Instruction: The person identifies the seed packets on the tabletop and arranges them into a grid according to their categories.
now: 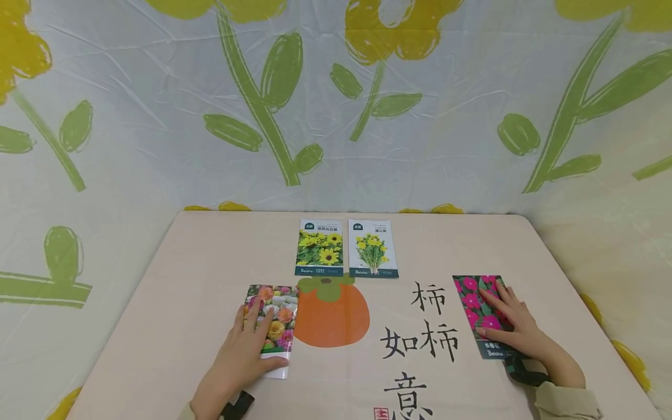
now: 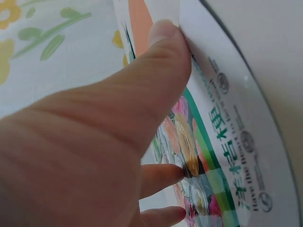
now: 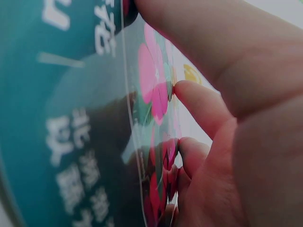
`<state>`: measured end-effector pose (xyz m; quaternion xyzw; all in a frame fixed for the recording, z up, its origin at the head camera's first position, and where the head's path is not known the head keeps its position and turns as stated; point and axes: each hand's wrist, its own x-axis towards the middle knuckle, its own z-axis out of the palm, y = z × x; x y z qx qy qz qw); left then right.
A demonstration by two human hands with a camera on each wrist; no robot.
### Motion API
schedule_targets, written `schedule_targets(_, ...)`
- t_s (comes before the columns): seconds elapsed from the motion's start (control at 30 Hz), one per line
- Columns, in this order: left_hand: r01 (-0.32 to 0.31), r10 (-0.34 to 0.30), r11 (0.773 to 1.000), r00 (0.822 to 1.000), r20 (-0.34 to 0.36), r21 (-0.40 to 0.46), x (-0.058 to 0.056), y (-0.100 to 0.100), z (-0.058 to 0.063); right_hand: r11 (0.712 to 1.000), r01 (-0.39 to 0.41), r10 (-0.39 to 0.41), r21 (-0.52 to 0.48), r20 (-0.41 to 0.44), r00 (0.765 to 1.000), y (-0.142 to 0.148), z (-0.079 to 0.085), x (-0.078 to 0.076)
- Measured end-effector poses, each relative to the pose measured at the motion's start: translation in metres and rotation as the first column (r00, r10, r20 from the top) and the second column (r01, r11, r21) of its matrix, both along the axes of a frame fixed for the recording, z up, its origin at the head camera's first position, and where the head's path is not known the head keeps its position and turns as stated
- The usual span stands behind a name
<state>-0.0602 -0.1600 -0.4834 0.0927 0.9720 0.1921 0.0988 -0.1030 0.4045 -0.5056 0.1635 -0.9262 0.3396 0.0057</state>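
Note:
My left hand (image 1: 244, 341) rests with spread fingers on a seed packet with mixed rose-like blooms (image 1: 286, 315) at the left of the table. Its thumb (image 2: 165, 42) lies on the packet's white lower band (image 2: 232, 118) in the left wrist view. On the right, my other hand (image 1: 517, 324) lies over a seed packet with pink flowers (image 1: 471, 300), fingertips on the picture. That packet's dark green lower band (image 3: 47, 118) fills the near side of the right wrist view. The palm and fingers hide parts of both packets.
Two more packets lie side by side at the back: one with yellow sunflowers (image 1: 319, 248), one with a yellow-flowered plant (image 1: 373, 248). The pale tabletop (image 1: 173, 274) bears a printed orange persimmon (image 1: 333, 318) and black characters. A flower-printed curtain (image 1: 446, 134) stands behind the table.

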Motion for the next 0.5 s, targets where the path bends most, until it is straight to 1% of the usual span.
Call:
schedule_targets(0.23, 0.011, -0.011, 1.0, 1.0, -0.003, -0.02, -0.001, 0.008, 0.001, 1.0, 0.0, 0.0, 0.001, 0.006, 1.0, 0.002, -0.002, -0.001)
schedule_targets(0.5, 0.008, -0.008, 1.0, 1.0, 0.012, -0.026, 0.0, 0.016, 0.002, 1.0, 0.004, -0.004, 0.005, 0.007, 1.0, 0.0, 0.0, 0.0)
